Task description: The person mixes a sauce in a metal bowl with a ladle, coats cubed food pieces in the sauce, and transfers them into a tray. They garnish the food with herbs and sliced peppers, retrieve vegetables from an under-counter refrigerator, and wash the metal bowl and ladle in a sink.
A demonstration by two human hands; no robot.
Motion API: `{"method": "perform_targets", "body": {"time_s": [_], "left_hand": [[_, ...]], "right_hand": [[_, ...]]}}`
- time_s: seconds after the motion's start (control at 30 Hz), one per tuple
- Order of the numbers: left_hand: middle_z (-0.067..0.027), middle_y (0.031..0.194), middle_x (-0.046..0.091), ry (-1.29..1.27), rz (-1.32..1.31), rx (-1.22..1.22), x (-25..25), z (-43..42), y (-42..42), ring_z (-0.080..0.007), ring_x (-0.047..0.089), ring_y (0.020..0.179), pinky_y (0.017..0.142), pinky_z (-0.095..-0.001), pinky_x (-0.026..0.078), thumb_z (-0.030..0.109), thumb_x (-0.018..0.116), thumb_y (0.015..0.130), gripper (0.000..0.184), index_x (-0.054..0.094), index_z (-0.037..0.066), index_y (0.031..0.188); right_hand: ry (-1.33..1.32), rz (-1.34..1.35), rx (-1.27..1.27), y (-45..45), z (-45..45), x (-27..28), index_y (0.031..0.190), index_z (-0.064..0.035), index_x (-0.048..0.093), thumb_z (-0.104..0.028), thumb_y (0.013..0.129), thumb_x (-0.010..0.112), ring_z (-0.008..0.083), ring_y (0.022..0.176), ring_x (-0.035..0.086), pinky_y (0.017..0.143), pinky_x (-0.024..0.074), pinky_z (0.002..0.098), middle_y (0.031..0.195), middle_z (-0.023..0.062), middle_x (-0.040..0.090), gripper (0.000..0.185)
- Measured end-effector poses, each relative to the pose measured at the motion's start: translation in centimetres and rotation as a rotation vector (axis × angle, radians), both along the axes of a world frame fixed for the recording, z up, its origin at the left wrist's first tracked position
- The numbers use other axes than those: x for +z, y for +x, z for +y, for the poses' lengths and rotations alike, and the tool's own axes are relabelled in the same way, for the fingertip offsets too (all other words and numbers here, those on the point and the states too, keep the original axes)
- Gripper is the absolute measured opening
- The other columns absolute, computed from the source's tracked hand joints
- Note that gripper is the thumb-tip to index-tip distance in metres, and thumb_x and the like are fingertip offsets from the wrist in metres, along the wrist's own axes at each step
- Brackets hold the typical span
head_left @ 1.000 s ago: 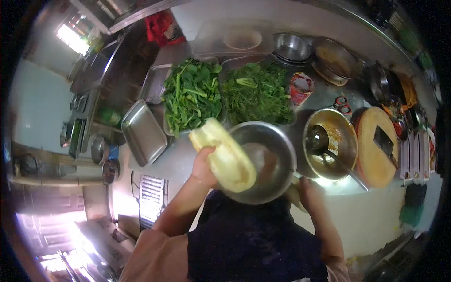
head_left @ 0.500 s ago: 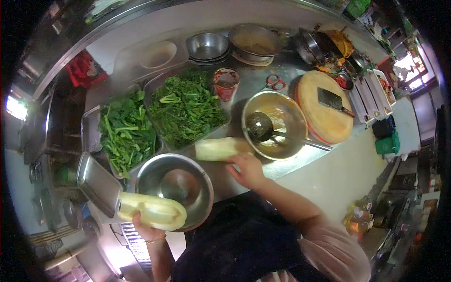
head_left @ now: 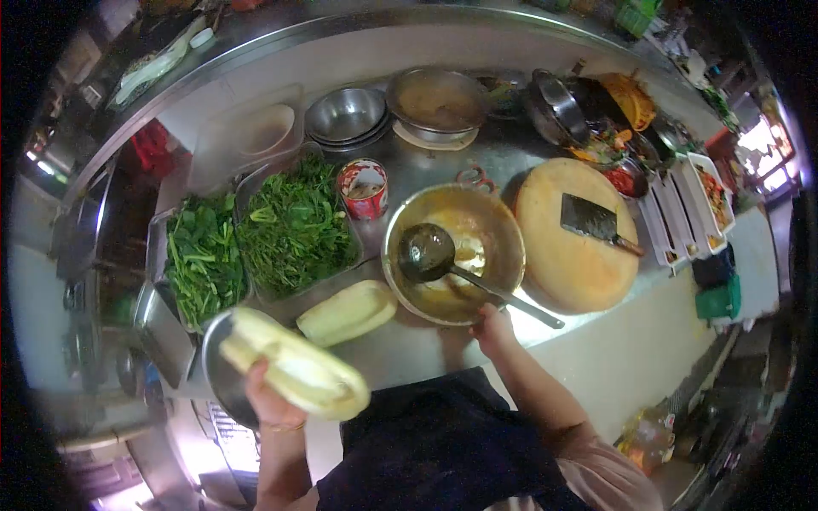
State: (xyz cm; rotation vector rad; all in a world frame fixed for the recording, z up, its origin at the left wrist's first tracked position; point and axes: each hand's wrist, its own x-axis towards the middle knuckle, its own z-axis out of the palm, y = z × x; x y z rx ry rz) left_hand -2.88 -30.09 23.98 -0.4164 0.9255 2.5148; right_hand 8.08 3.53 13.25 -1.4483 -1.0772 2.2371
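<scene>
My left hand [head_left: 274, 393] is wrapped round a pale, peeled gourd half [head_left: 313, 375] with a hollowed middle, held in the air partly over a plain steel bowl [head_left: 223, 379]. A second pale gourd half [head_left: 354, 312] lies on the steel counter to the right of it. My right hand [head_left: 494, 332] pinches the near rim of a wide metal bowl [head_left: 480, 213]. Inside that bowl rests a dark ladle [head_left: 429, 254] with brownish liquid, its handle reaching out over the rim above my hand.
Leafy greens [head_left: 294, 226] fill trays at the left, near a red can [head_left: 365, 189]. Right of the ladle bowl, a cleaver [head_left: 590, 216] lies on a round chopping board [head_left: 562, 264]. Scissors [head_left: 475, 177], stacked steel bowls [head_left: 345, 115] and a filled basin [head_left: 439, 98] stand farther back.
My right hand has left the gourd half on the counter and moved to the ladle bowl's rim. My left hand still holds its gourd half, now tilted more steeply. The view has shifted.
</scene>
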Motion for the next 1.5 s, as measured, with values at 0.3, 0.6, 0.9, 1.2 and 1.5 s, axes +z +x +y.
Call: {"method": "perform_targets", "body": {"time_s": [0.3, 0.6, 0.9, 1.2, 1.5], "left_hand": [[-0.0141, 0.116, 0.06, -0.036, -0.263, -0.274, -10.7, 22.8, 0.8, -0.0295, 0.057, 0.11, 0.097, -0.0461, 0.045, 0.017, 0.059, 0.086, 0.04, 0.052, 0.003, 0.122], [-0.0072, 0.112, 0.061, -0.579, -0.096, -0.019, -13.6, 29.0, -3.3, -0.0212, 0.056, 0.104, 0.09, -0.0354, 0.046, 0.022, 0.063, 0.09, 0.035, 0.053, 0.008, 0.121], [-0.0186, 0.147, 0.032, 0.092, 0.137, 0.072, -4.6, 13.3, 12.9, -0.0337, 0.029, 0.135, 0.114, -0.0477, 0.018, 0.083, 0.022, 0.077, 0.104, 0.026, 0.003, 0.144], [-0.0166, 0.105, 0.063, -0.055, -0.258, 0.705, 1.4, -11.8, 26.4, -0.0301, 0.062, 0.099, 0.089, -0.0451, 0.049, 0.002, 0.055, 0.085, 0.027, 0.055, -0.005, 0.111], [-0.0259, 0.113, 0.059, 0.041, -0.292, 0.919, -4.1, -36.4, 38.1, -0.0366, 0.062, 0.101, 0.086, -0.0485, 0.055, 0.006, 0.05, 0.085, 0.038, 0.046, -0.011, 0.118]], "right_hand": [[0.023, 0.208, 0.014, 2.4, 15.8, 3.7, 0.105, -0.0039, 0.052, -0.013, 0.08, 0.058, 0.0222, 0.065, 0.058, 0.046, 0.0493, 0.0344, 0.092, 0.011, 0.059, 0.027], [0.187, 0.039, 0.153, 8.7, 20.1, 2.9, 0.112, -0.0048, 0.047, -0.014, 0.082, 0.056, 0.0202, 0.063, 0.058, 0.042, 0.0468, 0.0329, 0.093, 0.0105, 0.059, 0.033], [0.017, 0.117, 0.767, 2.9, 3.8, 10.4, 0.101, 0.0007, 0.055, -0.01, 0.082, 0.059, 0.0203, 0.061, 0.06, 0.04, 0.0471, 0.032, 0.084, 0.0117, 0.061, 0.022], [-0.057, 0.405, 1.55, 0.1, -23.2, 10.4, 0.13, -0.0039, 0.041, -0.022, 0.09, 0.062, 0.0182, 0.079, 0.062, 0.054, 0.0542, 0.0299, 0.108, 0.0101, 0.057, 0.049], [0.438, 0.94, 1.768, 3.8, -49.9, 8.7, 0.129, -0.0026, 0.046, -0.014, 0.075, 0.071, 0.011, 0.079, 0.058, 0.066, 0.0507, 0.0243, 0.101, 0.0057, 0.06, 0.061]]}}
